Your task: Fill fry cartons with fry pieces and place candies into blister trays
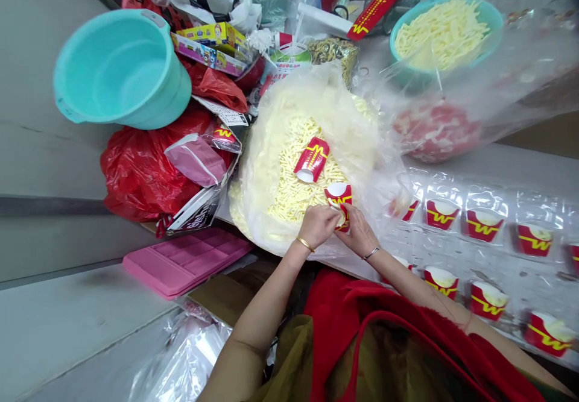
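Observation:
My right hand (pixel 360 236) grips a small red fry carton (pixel 340 192) with a yellow zigzag band, low over the front of a big clear plastic bag (pixel 253 167). My left hand (pixel 317 227) is closed, its fingertips pressed against the carton's near side at a pale piece partly covered by the fingers; what it pinches is hard to make out. Inside the open bag lies a heap of pale yellow fry-shaped sticks (pixel 289 194). On that heap rests a stack of nested red cartons (pixel 312 160), tilted, with a white opening towards me.
Bagged red cartons (pixel 485 224) stand in rows at right. A turquoise basin (pixel 493 28) of pale sticks is at the back right, beside a bag of pink-and-white pieces (pixel 436 131). At left are a turquoise bucket (pixel 122 70), a red bag (pixel 140 167) and a pink tray (pixel 181 263).

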Motion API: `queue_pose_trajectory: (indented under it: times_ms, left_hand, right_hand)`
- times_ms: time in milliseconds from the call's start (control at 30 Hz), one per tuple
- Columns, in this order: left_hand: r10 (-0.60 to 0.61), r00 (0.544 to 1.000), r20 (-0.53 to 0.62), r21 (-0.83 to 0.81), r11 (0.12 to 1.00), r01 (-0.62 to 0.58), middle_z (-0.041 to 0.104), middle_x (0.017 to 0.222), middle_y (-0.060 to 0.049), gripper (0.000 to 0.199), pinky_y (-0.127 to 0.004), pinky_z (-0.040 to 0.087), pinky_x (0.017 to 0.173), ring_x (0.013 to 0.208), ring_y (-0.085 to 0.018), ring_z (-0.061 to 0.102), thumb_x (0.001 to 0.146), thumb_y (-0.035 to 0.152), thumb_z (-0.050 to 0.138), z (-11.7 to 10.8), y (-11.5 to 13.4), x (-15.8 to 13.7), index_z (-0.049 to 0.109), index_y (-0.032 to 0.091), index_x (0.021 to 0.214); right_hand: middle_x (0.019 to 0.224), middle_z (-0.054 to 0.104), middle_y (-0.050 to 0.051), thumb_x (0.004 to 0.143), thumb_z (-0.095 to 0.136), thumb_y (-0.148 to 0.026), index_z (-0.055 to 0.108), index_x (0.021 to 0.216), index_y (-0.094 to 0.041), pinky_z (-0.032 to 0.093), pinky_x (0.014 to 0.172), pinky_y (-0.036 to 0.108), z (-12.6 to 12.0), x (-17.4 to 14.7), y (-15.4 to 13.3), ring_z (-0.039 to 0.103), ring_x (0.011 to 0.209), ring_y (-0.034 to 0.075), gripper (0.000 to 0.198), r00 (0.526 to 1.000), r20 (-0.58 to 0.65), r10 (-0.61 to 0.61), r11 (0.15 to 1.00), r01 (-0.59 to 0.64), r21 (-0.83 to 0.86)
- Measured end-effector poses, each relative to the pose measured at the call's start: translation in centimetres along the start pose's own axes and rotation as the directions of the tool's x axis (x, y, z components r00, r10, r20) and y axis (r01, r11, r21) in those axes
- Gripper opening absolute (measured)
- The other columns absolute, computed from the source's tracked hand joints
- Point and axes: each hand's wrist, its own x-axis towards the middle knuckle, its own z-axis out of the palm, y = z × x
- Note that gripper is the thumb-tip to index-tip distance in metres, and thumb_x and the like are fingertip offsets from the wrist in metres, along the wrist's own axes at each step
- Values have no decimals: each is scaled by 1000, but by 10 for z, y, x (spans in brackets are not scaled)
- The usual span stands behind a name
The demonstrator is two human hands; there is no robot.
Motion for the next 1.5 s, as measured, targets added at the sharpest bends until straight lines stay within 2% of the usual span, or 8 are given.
queue_pose_trajectory:
  times_ms: [133, 267, 500, 633, 767, 1033, 1400, 1500]
  left_hand:
    - [-338, 915, -222, 46, 933, 356, 66, 81, -6, 28, -28, 41, 70, 76, -17, 60, 87, 42, 49, -4, -31, 22, 63, 18, 92]
    - [-536, 820, -201, 233, 787, 572, 66, 80, -10, 32, -31, 39, 68, 80, -25, 61, 75, 47, 61, 9, -55, 52, 64, 17, 86]
    - [-555, 795, -247, -207, 831, 516, 44, 52, 3, 25, -25, 30, 56, 54, -12, 44, 72, 29, 58, 21, -67, 44, 44, 18, 54]
    - [-591, 789, -168, -698, 636, 328, 34, 52, 6, 31, -21, 26, 52, 49, -7, 32, 69, 32, 63, -1, -65, 14, 39, 18, 56]
    - [-496, 867, -47, -827, 506, 245, 40, 57, 5, 29, -21, 28, 53, 53, -6, 34, 71, 34, 65, -19, -45, -5, 45, 16, 61]
    - [-301, 954, -18, -316, 906, 280, 38, 53, 6, 26, -21, 26, 52, 52, -7, 34, 71, 26, 61, -18, -19, -7, 43, 16, 56]
    - [-198, 978, 58, 103, 976, 192, 63, 74, -4, 16, -30, 37, 73, 78, -18, 57, 77, 15, 50, 12, 19, -8, 60, 18, 65]
    - [-183, 975, 128, -91, 976, 196, 62, 71, -2, 18, -28, 39, 71, 72, -16, 57, 81, 16, 48, 14, 17, -12, 62, 19, 70]
  right_hand:
    - [124, 48, 17, 79, 65, -35, 26, 137, -16, 45, 96, 50, -3, 1, 1, 48, 115, 31, 72, 998, -36, 48, 999, -48, 9]
    - [125, 48, 17, 79, 65, -35, 27, 137, -16, 44, 97, 48, -4, 2, -1, 48, 115, 30, 72, 998, -31, 63, 998, -63, 13]
    - [127, 47, 18, 78, 66, -37, 26, 137, -15, 43, 98, 48, -7, 1, 0, 47, 118, 30, 75, 997, -18, 81, 997, -81, 7]
    - [127, 48, 18, 76, 68, -38, 28, 137, -15, 44, 97, 49, -5, 7, -4, 48, 116, 31, 76, 994, -19, 103, 995, -103, -7]
    - [126, 49, 17, 76, 69, -38, 28, 136, -15, 45, 96, 48, 2, 17, -18, 48, 115, 31, 76, 995, -16, 97, 995, -97, -11]
    - [125, 48, 15, 78, 64, -28, 25, 138, -18, 44, 96, 49, 5, 22, -29, 46, 115, 31, 72, 999, -13, 38, 999, -38, -39]
    - [120, 50, 15, 78, 55, -17, 31, 134, -17, 44, 95, 50, 2, 2, -15, 48, 112, 30, 61, 998, 41, -43, 999, 44, -17]
    - [123, 49, 15, 80, 57, -24, 28, 137, -19, 43, 96, 52, 1, -5, -10, 46, 115, 31, 63, 998, 54, -17, 1000, 16, 11]
